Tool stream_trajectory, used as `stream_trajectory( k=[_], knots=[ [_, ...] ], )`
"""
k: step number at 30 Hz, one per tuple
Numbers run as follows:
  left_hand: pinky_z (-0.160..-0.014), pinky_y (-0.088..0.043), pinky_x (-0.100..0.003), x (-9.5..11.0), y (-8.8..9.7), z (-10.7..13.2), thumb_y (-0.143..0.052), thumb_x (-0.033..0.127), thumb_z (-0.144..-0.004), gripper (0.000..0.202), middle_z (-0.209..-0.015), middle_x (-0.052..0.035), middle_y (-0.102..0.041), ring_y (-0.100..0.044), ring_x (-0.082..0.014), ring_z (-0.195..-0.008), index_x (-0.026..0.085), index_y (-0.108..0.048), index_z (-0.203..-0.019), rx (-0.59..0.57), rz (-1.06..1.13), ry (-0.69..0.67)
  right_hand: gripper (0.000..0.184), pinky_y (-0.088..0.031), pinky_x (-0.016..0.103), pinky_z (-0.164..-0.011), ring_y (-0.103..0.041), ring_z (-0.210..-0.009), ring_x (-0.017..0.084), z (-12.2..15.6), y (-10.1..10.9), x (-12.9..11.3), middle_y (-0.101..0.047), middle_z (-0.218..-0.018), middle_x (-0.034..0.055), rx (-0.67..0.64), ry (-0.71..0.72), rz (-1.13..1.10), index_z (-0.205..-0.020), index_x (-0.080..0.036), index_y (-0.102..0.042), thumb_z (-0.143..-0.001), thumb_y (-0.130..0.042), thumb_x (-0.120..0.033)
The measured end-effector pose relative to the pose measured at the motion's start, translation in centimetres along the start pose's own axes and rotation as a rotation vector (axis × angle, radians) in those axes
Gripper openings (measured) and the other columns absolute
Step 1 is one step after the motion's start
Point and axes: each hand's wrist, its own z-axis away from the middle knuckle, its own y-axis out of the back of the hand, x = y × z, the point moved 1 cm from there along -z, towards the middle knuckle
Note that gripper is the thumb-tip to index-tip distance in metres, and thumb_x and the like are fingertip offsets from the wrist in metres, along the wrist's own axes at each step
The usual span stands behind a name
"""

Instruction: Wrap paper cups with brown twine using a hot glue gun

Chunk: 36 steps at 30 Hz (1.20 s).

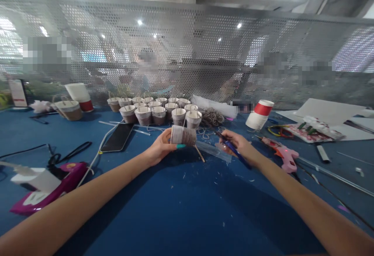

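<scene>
My left hand (160,147) is closed round a small cup (183,135) wound with greyish twine, tipped on its side above the table. A teal patch shows at the thumb's tip. A thin tan piece (200,153) sticks out below the cup. To the right, my right hand (236,143) grips a slim blue-handled tool (237,154) with a dark tip pointing toward the cup; its exact kind is unclear. Clear plastic film (214,150) lies between the hands. Just behind the held cup stand several similar cups (143,115) in rows, and a heap of loose twine (214,116).
A pink glue gun (288,158) lies at right, near stacked paper cups (260,115). On the left are a dark phone (118,138), a white cable, a magenta power strip (55,189) and a twine-handled cup (70,110). Perforated metal panelling (187,49) borders the table's back.
</scene>
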Motion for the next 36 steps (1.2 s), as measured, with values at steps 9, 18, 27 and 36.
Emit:
stream_trajectory(
  k=[9,18,27,36],
  knots=[
    [-0.084,-0.049,-0.029,-0.1,0.2,0.1,-0.081,0.014,-0.056,0.054,-0.103,-0.0039,-0.068,-0.062,-0.0197,-0.097,0.020,-0.062,-0.106,-0.103,0.029,0.036,0.028,-0.035,0.026,-0.055,-0.051,-0.065,0.017,0.9,-1.0,-1.0,-0.055,-0.085,0.0040,-0.010,0.076,0.532,-0.083,-0.022,-0.044,-0.078,-0.057,-0.047],
    [-0.086,-0.046,-0.033,0.1,-0.1,0.3,-0.080,0.020,-0.058,0.054,-0.106,-0.0087,-0.069,-0.063,-0.0246,-0.099,0.017,-0.064,-0.109,-0.236,-0.105,0.053,0.030,-0.038,0.027,-0.057,-0.057,-0.072,0.019,1.1,-1.6,-0.9,-0.059,-0.093,0.0074,-0.010,0.153,0.624,-0.091,-0.021,-0.047,-0.081,-0.052,-0.049],
    [-0.084,-0.046,-0.031,0.0,0.0,0.1,-0.082,0.023,-0.055,0.057,-0.102,-0.0082,-0.071,-0.063,-0.0223,-0.095,0.017,-0.065,-0.109,-0.253,-0.113,0.081,0.033,-0.036,0.027,-0.055,-0.057,-0.069,0.019,1.1,-2.1,-0.8,-0.059,-0.086,0.0066,0.018,0.186,0.664,-0.084,-0.021,-0.045,-0.084,-0.049,-0.054],
    [-0.084,-0.046,-0.031,0.1,0.0,0.3,-0.081,0.023,-0.057,0.055,-0.101,-0.0078,-0.070,-0.063,-0.0218,-0.094,0.016,-0.065,-0.110,-0.254,-0.101,0.081,0.036,-0.033,0.026,-0.053,-0.059,-0.065,0.020,1.3,-2.2,-1.2,-0.063,-0.082,0.0064,0.024,0.152,0.731,-0.083,-0.022,-0.046,-0.084,-0.046,-0.057]
  ],
)
